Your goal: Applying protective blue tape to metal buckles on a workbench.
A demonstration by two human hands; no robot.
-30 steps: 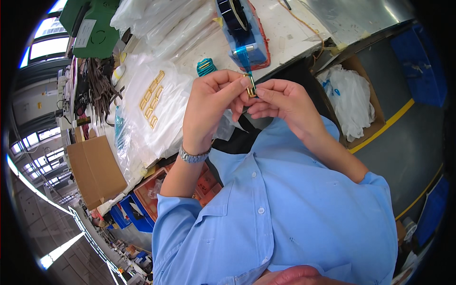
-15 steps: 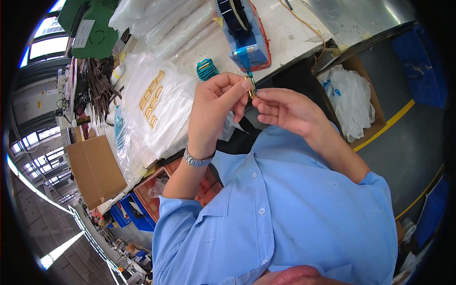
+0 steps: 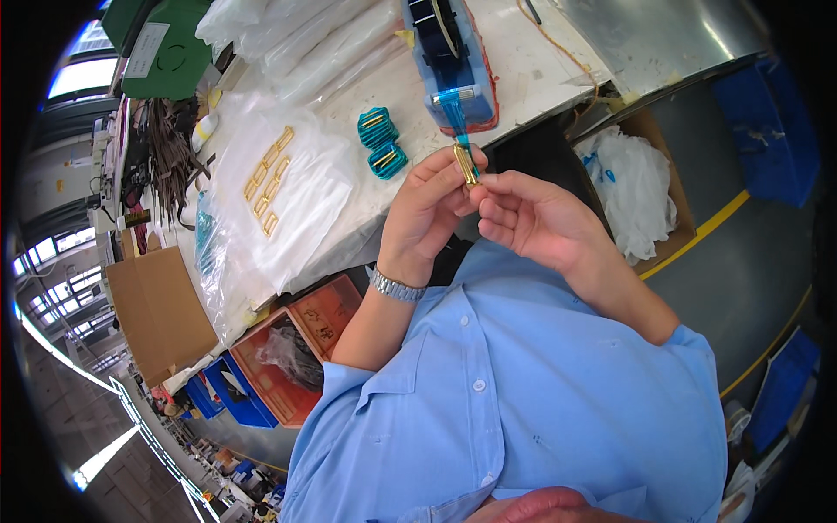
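Note:
Between my two hands is a small gold-coloured metal buckle (image 3: 466, 166). My left hand (image 3: 427, 205) pinches it from the left with thumb and fingers. From the other side, the fingertips of my right hand (image 3: 536, 213) grip its lower end. A strip of blue film tape (image 3: 453, 113) runs down from the tape dispenser (image 3: 478, 65) to the buckle and lies against it. Left of the dispenser, two teal-wrapped pieces (image 3: 377, 128) with gold metal showing sit on the table. Further left, several rectangular gold buckles (image 3: 268, 185) lie in rows on white plastic sheeting (image 3: 301, 205).
Rolled clear plastic (image 3: 323, 61) covers the back of the white table (image 3: 558, 61). Dark straps (image 3: 166, 148) hang at the left, above a cardboard box (image 3: 161, 314). Orange bins (image 3: 279, 375) stand below the table edge. A carton with white plastic bags (image 3: 636, 192) is at my right.
My left hand has shifted right and slightly down, uncovering the second teal-wrapped piece. The buckle is turned so more of its gold face shows, still held by both hands.

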